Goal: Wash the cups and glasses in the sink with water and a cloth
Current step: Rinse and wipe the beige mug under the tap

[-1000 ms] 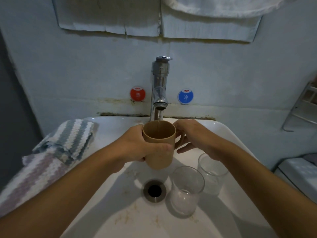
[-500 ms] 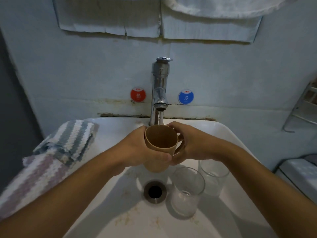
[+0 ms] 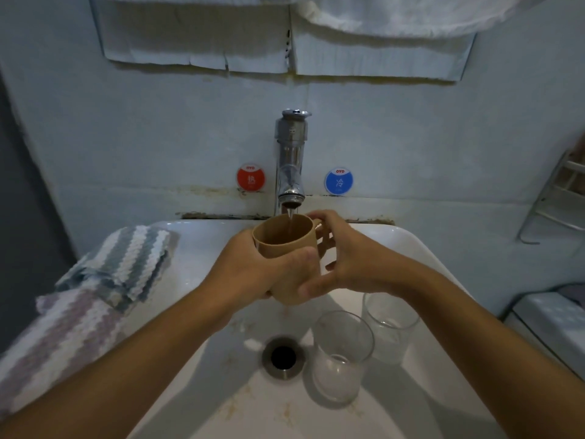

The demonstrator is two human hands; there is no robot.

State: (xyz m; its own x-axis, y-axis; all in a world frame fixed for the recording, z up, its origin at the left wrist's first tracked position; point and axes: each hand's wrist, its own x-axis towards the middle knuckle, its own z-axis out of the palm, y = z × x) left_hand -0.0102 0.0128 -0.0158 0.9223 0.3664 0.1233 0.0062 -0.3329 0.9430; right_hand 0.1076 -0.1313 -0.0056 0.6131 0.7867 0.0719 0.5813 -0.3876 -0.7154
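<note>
A tan plastic mug (image 3: pixel 286 248) with a loop handle is held above the white ceramic sink basin (image 3: pixel 421 264), directly under the spout of the chrome tap (image 3: pixel 290 167). Its long axis runs roughly upright but leans, the open mouth tipped up and back toward the tap and the base nearer the person. The handle points to the right. A thin stream of water (image 3: pixel 290 217) falls from the spout into the mug's mouth; how much water stands inside cannot be told.

The left hand (image 3: pixel 253 270) grips the mug's body from the left, fingers curled round the far side and the thumb pressed across the near wall. The right hand (image 3: pixel 351 264) is at the handle side: its upper fingers curve over the handle near the rim, the thumb lies against the mug's lower wall, and the remaining fingers are spread loosely; whether they close round the handle cannot be told.

Below and to the right of the tap, two clear drinking glasses stand upright in the basin, just beside each other. The nearer glass (image 3: pixel 340 359) sits just right of the round metal drain (image 3: pixel 283 357) and holds a little cloudy liquid at the bottom. The farther glass (image 3: pixel 389 331) is partly behind the right wrist and also seems to hold some liquid.

Left of the tap, a striped knitted cloth (image 3: pixel 104 280) in white, grey-green and mauve lies over the sink's left rim. A red round sticker (image 3: pixel 251 178) and a blue round sticker (image 3: pixel 339 181) flank the tap on the wall.
</note>
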